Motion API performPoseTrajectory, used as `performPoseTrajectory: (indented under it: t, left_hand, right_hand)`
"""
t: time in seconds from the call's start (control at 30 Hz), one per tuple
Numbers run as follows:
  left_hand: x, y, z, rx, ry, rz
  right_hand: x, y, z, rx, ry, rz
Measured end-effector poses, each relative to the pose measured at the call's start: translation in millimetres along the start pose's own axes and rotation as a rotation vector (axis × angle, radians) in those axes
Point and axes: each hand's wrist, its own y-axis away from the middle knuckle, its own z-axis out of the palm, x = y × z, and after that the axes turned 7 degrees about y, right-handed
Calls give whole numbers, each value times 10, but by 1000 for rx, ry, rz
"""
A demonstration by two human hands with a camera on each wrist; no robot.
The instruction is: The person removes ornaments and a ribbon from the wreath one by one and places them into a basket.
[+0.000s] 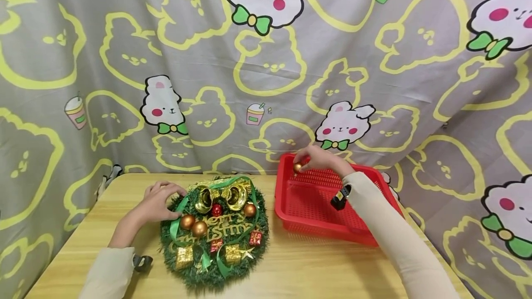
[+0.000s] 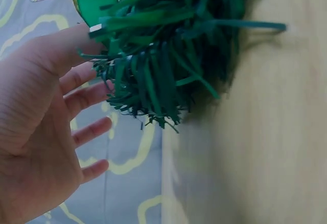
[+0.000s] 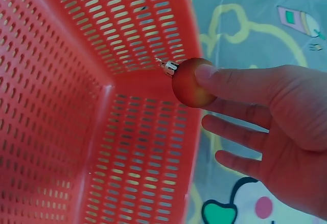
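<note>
My right hand (image 1: 317,158) pinches a small copper-gold Christmas bauble (image 3: 191,83) between thumb and fingers, over the back left corner of a red plastic basket (image 1: 282,197). The bauble's silver cap points toward the basket wall in the right wrist view. At the left edge of a green Christmas wreath (image 1: 216,273) is my left hand (image 1: 162,201); its thumb touches the tinsel and the other fingers are spread loosely. The wreath carries gold bells (image 1: 236,197), copper-gold baubles (image 1: 199,229), a red bauble (image 1: 216,210), small gift boxes (image 1: 184,257), green ribbon and gold lettering.
Both the wreath and the basket rest on a light wooden table (image 1: 299,266), the basket to the wreath's right. Behind the table hangs a grey curtain (image 1: 216,68) with cartoon animals. Slotted walls rise around the basket.
</note>
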Motion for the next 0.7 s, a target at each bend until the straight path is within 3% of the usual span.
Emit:
performPoseTrajectory:
  t: [0.17,0.43,0.7]
  left_hand:
    - [32,32,-14,20,2,5]
    - [18,39,23,28,6,11]
    - [-27,42,72,35,12,15]
  right_hand:
    - [71,-113,128,-42,-50,63]
    - [138,-236,334,-75,-52,51]
    - [210,-271,497,-96,-89,123]
